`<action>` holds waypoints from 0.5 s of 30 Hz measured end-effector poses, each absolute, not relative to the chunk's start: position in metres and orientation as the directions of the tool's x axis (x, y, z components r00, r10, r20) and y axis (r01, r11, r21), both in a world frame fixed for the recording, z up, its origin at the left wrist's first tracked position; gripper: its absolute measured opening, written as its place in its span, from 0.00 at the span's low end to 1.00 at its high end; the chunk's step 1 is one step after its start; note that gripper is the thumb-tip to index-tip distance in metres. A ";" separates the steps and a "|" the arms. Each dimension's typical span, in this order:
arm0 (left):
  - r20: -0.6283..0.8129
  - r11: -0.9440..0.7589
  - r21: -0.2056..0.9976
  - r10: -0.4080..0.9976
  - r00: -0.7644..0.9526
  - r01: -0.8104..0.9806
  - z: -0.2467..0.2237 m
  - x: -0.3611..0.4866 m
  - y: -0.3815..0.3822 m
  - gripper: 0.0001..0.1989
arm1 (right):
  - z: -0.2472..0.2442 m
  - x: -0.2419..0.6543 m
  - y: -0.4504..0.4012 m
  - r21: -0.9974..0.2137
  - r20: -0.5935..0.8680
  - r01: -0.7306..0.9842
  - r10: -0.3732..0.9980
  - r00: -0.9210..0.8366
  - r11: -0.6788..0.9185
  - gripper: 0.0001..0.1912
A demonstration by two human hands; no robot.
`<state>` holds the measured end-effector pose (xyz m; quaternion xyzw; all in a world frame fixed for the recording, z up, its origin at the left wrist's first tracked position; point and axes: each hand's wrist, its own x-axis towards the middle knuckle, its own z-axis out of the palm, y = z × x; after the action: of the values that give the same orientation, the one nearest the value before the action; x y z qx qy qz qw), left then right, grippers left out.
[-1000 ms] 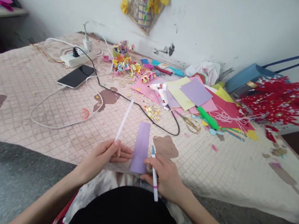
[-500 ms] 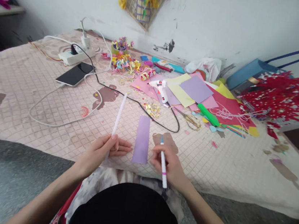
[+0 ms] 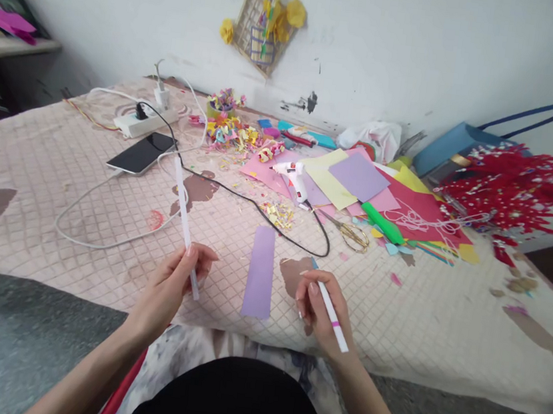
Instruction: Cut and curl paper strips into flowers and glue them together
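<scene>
A thin white stick (image 3: 183,206) is pinched in my left hand (image 3: 182,273), its long end pointing up and to the left. My right hand (image 3: 325,307) has its fingers curled round a white pen (image 3: 332,316) with a pink band; the pen's blue tip shows past the fingers. Between the two hands a purple paper strip (image 3: 260,272) lies flat on the quilted cloth, touched by neither.
Behind the strip are a white glue gun (image 3: 296,181), gold-handled scissors (image 3: 351,235), a green tool (image 3: 382,223) and coloured paper sheets (image 3: 359,175). A phone (image 3: 142,152), power strip (image 3: 145,124) and looping cables (image 3: 238,194) occupy the left. Red tinsel stems (image 3: 510,189) stand at the right.
My left hand has moved slightly left, and the stick now leans left instead of right. My right hand has moved right, with the pen tilted more. The camera view has shifted up a little.
</scene>
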<state>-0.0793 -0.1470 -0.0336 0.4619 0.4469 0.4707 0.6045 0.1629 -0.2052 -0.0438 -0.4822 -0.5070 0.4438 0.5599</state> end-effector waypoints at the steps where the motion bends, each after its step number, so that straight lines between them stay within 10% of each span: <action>1: -0.106 0.135 0.976 0.980 0.166 -0.171 -0.034 -0.079 -0.147 0.17 | -0.045 0.163 -0.205 -0.990 0.140 -0.021 0.985 0.096 0.143 0.08; 15: -0.041 0.086 0.961 0.984 0.173 -0.264 -0.032 -0.072 -0.133 0.15 | -0.050 0.162 -0.200 -0.978 0.147 -0.124 0.974 0.174 0.170 0.07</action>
<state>-0.0719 -0.1334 -0.0319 0.4505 0.3997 0.5039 0.6191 0.1617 -0.1998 -0.0498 -0.4619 -0.4598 0.4492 0.6111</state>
